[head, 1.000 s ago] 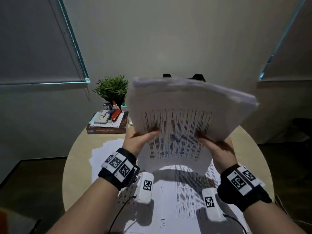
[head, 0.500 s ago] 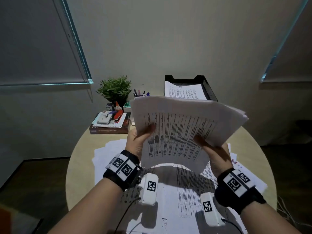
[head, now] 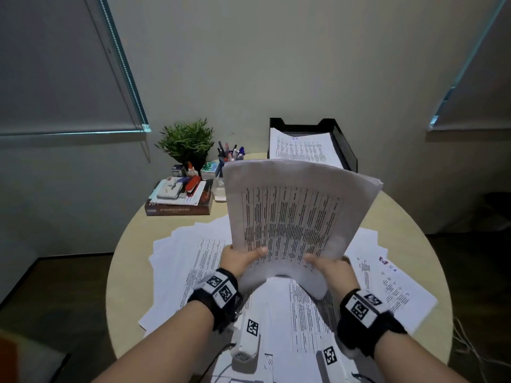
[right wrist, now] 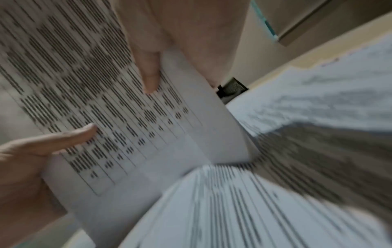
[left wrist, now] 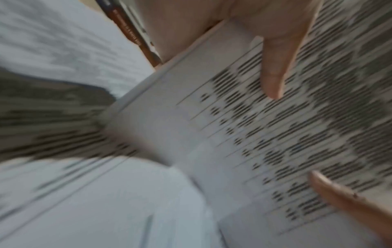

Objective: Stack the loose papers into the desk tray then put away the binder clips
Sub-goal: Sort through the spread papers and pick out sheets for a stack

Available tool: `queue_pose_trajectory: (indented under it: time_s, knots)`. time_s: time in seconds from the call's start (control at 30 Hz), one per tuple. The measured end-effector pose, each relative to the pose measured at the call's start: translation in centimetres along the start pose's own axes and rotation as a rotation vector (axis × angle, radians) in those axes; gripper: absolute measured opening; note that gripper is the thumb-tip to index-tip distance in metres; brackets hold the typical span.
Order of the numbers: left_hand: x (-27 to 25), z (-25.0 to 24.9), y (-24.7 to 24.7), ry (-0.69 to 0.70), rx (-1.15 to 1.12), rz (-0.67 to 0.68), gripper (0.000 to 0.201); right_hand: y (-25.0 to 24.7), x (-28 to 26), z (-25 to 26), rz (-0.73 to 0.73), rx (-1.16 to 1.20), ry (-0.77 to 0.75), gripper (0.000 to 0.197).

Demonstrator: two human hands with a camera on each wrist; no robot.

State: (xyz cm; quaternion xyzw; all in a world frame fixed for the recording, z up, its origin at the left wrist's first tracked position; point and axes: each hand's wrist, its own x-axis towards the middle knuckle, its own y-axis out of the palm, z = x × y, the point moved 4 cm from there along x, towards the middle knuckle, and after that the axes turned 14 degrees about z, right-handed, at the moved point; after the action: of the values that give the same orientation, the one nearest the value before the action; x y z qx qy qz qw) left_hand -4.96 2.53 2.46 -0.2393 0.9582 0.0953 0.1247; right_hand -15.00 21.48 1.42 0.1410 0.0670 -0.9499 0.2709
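item: thick sheaf of white printed papers [head: 298,217], held nearly upright above the middle of the round beige table [head: 124,258], bowed, long axis running up and away from the person. left hand [head: 240,259] grips its lower left edge, thumb laid across the printed face; right hand [head: 329,268] grips the lower right edge the same way. fingers behind the sheaf are hidden.
destination: black mesh desk tray [head: 344,146] at the table's far edge, already holding printed sheets, lying straight beyond the sheaf's top edge and slightly right; right hand judged marginally nearer.
remaining: loose white sheets [head: 193,258] spread over the table's near half. binder clips not made out.
coming move, judged: carry forward, tip flat, long axis along the tray.
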Motion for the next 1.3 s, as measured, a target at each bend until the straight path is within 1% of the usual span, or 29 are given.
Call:
queue_pose_trajectory:
  time_s: [0.03, 0.07, 0.1, 0.17, 0.23, 0.27, 0.3, 0.33, 0.4, 0.43, 0.5, 0.53, 0.57, 0.63, 0.67, 0.7, 0.73, 0.8, 0.83, 0.87, 0.93, 0.97, 1.03, 1.13, 1.2, 1.3]
  knots:
    - [0.2, 1.0, 0.0, -0.028, 0.007, -0.014, 0.033, 0.2, -0.1, -0.9, -0.017, -0.029, 0.1, 0.033]
    - [0.4, 1.8, 0.1, -0.045, 0.015, -0.018, 0.028, 0.4, -0.1, -1.4, -0.031, -0.019, 0.132, 0.034]
    - [0.5, 2.1, 0.3, -0.064, 0.027, -0.012, 0.024, 0.4, -0.3, -1.4, -0.05, 0.0, 0.138, 0.033]
    - [0.4, 2.1, 0.5, -0.103, 0.079, 0.034, 0.018, -0.1, -0.2, -1.2, -0.053, 0.032, 0.101, 0.028]
    - [-0.2, 1.9, 0.8, -0.118, 0.086, 0.089, 0.013, -0.7, -0.6, -0.7, 0.01, 0.052, 0.062, 0.02]
    - [-0.6, 1.8, 1.1, -0.127, 0.05, 0.103, 0.013, -1.1, -0.8, -0.8, 0.048, 0.055, 0.069, 0.016]
    - [-1.0, 2.1, 1.2, -0.168, 0.068, 0.105, 0.015, -1.3, -1.2, -0.8, 0.07, 0.055, 0.086, 0.014]
    - [-1.3, 2.6, 1.1, -0.225, 0.14, 0.106, 0.025, -1.7, -1.5, -1.3, 0.094, 0.071, 0.108, 0.012]
    - [-1.8, 4.5, 0.6, -0.352, 0.308, 0.113, 0.07, -2.0, -2.2, -2.4, 0.112, 0.117, 0.15, 0.013]
    - [-1.6, 5.7, 0.3, -0.402, 0.365, 0.135, 0.087, -2.2, -2.5, -3.3, 0.111, 0.092, 0.178, 0.014]
    - [-1.2, 7.6, 0.0, -0.439, 0.464, 0.213, 0.11, -2.7, -2.9, -5.6, 0.112, 0.018, 0.243, 0.013]
    - [-1.2, 8.1, 0.0, -0.459, 0.496, 0.256, 0.113, -2.9, -3.0, -6.8, 0.112, 0.003, 0.278, 0.013]
    - [-1.1, 8.6, -0.1, -0.474, 0.522, 0.292, 0.104, -3.0, -3.2, -7.7, 0.114, 0.004, 0.314, 0.016]
    - [-1.4, 8.2, 0.0, -0.477, 0.581, 0.407, 0.062, -3.3, -3.1, -9.0, 0.118, 0.021, 0.371, 0.029]
    - [-1.8, 7.8, 0.2, -0.496, 0.569, 0.49, 0.046, -3.4, -3.1, -9.0, 0.122, 0.029, 0.379, 0.03]
    - [-2.0, 7.8, 0.3, -0.533, 0.504, 0.586, 0.042, -3.6, -3.1, -8.7, 0.127, 0.042, 0.385, 0.023]
    - [-2.4, 7.9, 0.3, -0.595, 0.387, 0.67, 0.043, -3.8, -2.8, -8.4, 0.146, 0.062, 0.385, 0.016]
    - [-3.1, 7.9, 0.3, -0.702, 0.132, 0.796, 0.044, -4.5, -1.9, -7.3, 0.137, 0.1, 0.392, 0.019]
    - [-3.1, 7.6, 0.2, -0.723, 0.066, 0.825, 0.041, -4.7, -1.2, -6.8, 0.147, 0.114, 0.39, 0.023]
    - [-2.8, 7.3, 0.1, -0.719, 0.036, 0.821, 0.038, -4.8, -0.4, -6.4, 0.183, 0.15, 0.392, 0.028]
    - [-1.5, 6.5, 0.0, -0.692, 0.002, 0.79, 0.036, -4.9, 1.5, -5.5, 0.21, 0.153, 0.389, 0.046]
    - [-0.6, 6.1, 0.0, -0.68, -0.001, 0.761, 0.036, -5.0, 2.3, -4.9, 0.203, 0.157, 0.384, 0.048]
    - [1.6, 5.3, 0.0, -0.648, 0.004, 0.683, 0.037, -5.2, 4.0, -3.6, 0.22, 0.202, 0.347, 0.037]
    - [4.7, 3.3, 0.6, -0.579, -0.023, 0.543, 0.034, -5.5, 6.2, -2.0, 0.307, 0.22, 0.304, 0.038]
    - [6.9, 2.2, 1.2, -0.548, -0.05, 0.478, 0.034, -5.6, 7.2, -1.4, 0.37, 0.164, 0.32, 0.037]
    - [10.4, 0.7, 2.0, -0.514, -0.045, 0.409, 0.039, -6.2, 9.2, -0.4, 0.408, 0.043, 0.36, 0.036]
